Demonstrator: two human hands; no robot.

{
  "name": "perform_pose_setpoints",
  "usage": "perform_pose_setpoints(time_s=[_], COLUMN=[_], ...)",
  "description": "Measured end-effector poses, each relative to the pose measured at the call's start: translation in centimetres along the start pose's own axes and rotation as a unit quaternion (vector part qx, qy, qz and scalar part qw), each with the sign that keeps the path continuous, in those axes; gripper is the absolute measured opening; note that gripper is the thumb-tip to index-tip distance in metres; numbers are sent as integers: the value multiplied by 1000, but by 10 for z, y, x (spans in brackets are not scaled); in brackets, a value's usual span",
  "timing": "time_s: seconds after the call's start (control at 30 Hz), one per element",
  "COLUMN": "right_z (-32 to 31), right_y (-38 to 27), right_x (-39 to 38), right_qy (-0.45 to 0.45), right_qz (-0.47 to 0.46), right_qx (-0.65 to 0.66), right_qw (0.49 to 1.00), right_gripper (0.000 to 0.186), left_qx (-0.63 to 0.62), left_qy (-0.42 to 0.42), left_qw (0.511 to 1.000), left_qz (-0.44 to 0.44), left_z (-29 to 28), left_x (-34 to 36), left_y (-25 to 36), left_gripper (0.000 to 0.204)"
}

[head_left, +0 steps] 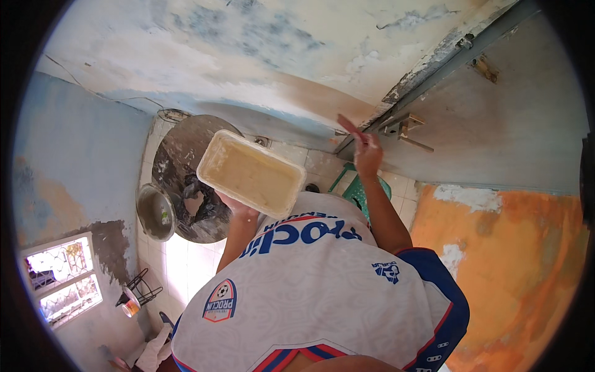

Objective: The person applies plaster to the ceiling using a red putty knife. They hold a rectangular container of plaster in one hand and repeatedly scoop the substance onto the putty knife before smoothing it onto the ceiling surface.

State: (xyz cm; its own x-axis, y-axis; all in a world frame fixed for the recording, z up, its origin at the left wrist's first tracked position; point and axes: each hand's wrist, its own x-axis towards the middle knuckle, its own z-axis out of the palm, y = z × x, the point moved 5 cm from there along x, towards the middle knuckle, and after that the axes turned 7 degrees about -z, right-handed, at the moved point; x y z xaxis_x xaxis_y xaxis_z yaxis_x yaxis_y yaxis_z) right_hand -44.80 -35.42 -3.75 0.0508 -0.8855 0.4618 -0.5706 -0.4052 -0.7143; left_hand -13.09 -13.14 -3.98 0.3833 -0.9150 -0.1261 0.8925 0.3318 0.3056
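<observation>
Tub (245,194) on left hand (238,206), tool (350,126) in right hand (368,155)

Patchy wall (279,56) rises ahead. Before the shirt (316,273) sits the tub, best kept level, I'd judge; the left hand's finger spread beneath cannot be told. The right hand closes round the thin reddish tool, where a light, steady grip should help.

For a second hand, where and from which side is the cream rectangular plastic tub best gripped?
Probably the tub is best held by its right short wall, coming from the right: the open top leaves that rim exposed to pinch over, while the left hand supports the near long side.
</observation>
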Motion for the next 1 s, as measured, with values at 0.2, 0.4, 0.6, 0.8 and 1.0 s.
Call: perform_pose_setpoints(time_s=[0.2, 0.4, 0.6, 0.8, 1.0], right_z=[78, 52, 39, 90, 73], right_y=[-53, 3, -36, -40, -34], right_x=[36, 29, 5, 26, 1], right_qy=[-36, 19, -32, -18, -34], right_qz=[-52, 93, -34, 61, 121], right_qx=[70, 86, 15, 71, 77], right_qw=[996, 992, 999, 995, 989], right_gripper=[26, 28, 28, 31, 30], left_qx=[-16, 51, 40, 43, 17], left_qy=[-10, 10, 24, -28, -22], left_qw=[1000, 998, 998, 998, 999], left_qz=[0, 28, 45, 36, 22], left_z=[0, 27, 26, 34, 27], left_x=[7, 6, 5, 11, 7], left_y=[-12, -1, 9, 21, 27], left_gripper=[76, 74, 76, 74, 73])
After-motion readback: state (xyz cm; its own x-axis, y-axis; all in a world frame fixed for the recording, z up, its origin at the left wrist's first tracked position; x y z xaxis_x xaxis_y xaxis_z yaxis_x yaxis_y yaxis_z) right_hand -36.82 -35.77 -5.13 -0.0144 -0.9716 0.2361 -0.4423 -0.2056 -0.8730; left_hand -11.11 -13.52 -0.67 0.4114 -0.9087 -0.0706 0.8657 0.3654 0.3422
